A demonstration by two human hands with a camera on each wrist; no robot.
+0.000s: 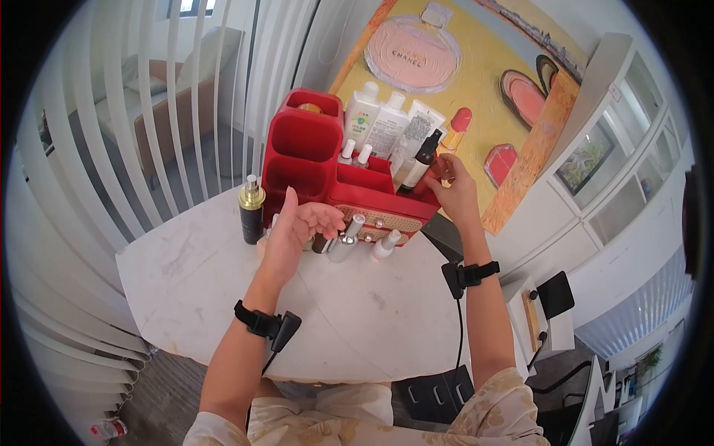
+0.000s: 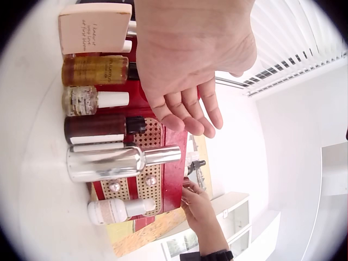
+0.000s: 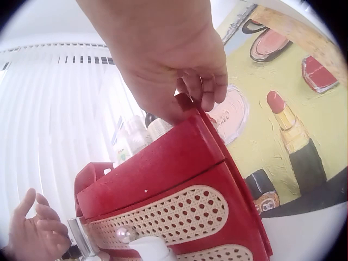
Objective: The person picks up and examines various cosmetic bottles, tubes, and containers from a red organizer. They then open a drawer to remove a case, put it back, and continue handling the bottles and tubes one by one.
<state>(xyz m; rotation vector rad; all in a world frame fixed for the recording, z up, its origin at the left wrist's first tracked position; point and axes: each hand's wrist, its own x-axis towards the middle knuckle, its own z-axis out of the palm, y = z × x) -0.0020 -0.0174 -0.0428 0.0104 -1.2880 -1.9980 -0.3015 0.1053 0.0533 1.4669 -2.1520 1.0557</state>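
Head view: the left hand partly hides a dark brown cylindrical bottle; fine print on a tall white plastic bottle is illegibly small. What lies between the right hand's fingers is indistinct. Left wrist view: the top edge crops the left hand.

You have white vertical blinds on your left with a small bright window beyond, a yellow-ground painting ahead, white glass-fronted cabinets to your right, and dark grey flooring below
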